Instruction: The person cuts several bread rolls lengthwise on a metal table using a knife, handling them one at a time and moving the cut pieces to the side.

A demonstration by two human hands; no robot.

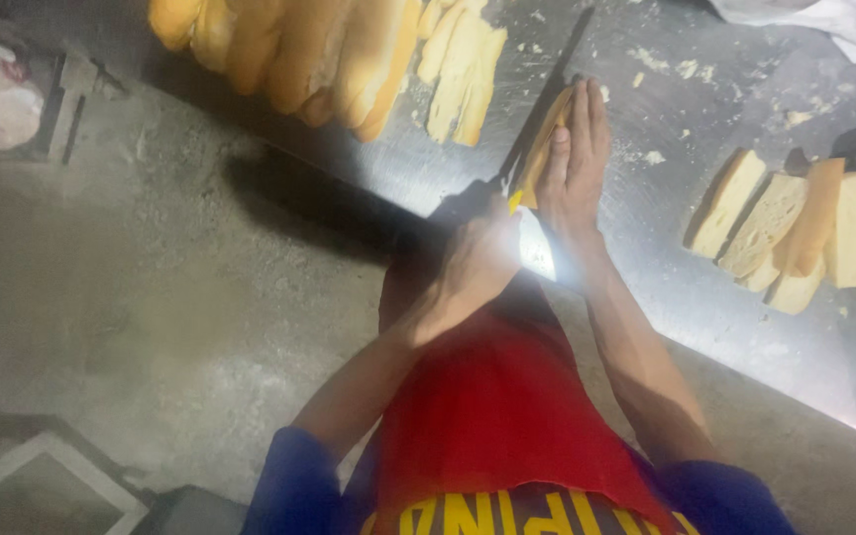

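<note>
While the person stands at the near edge of the metal table [646, 258], red apron [487, 416] close against it, both forearms reach forward over the rim. Left hand [482, 260] is clenched around the handle of a long dark knife [547, 99], whose blade runs away from the body at a slant. Right hand [575, 163] lies flat, fingers [587, 114] extended and pressed together, on top of a bread roll [545, 149], pinning it to the table just beside the blade. Judged from this arrangement, the step in hand is a lengthwise split of the roll, with the blade entering its side under the flattened palm. A next stroke would call for a level blade, steady downward pressure and fingertips kept above the cutting line. Open working room lies mainly between the roll and the cut slices [795, 228] stacked to the right, where bare metal carries only crumbs. To the left, the table edge falls away to a concrete floor [151, 297], so leftward travel is limited. Farther back, a pile of whole loaves [289, 45] and several cut strips [463, 69] occupy the far left of the surface; a crumpled white cloth or paper [814, 18] sits at the far right corner.
</note>
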